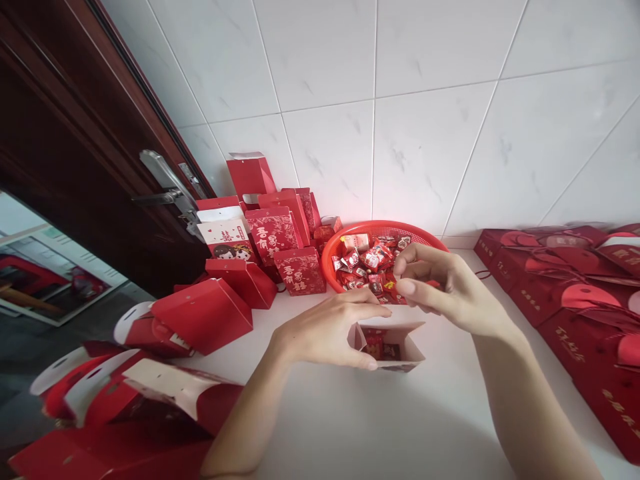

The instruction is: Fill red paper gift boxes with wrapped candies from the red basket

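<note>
A small open paper gift box [407, 365] stands on the white table, its pale inside facing up and red-wrapped candies [383, 349] lying in it. My left hand [333, 327] spans the box's left end, thumb at the near side and fingers over the far side. Above and to the right of the box, my right hand [450, 287] is closed in a pinch. A bit of red shows between its fingers, but I cannot tell whether it is a candy or the basket behind. Just beyond, a red plastic basket [327, 263] holds many wrapped candies [373, 257].
Red gift boxes [300, 270] stand at the back left, and more folded ones [203, 317] line the left side. Larger dark red boxes with ribbons [555, 320] fill the right. A tiled wall [325, 160] closes the back; a dark door [100, 147] is at left.
</note>
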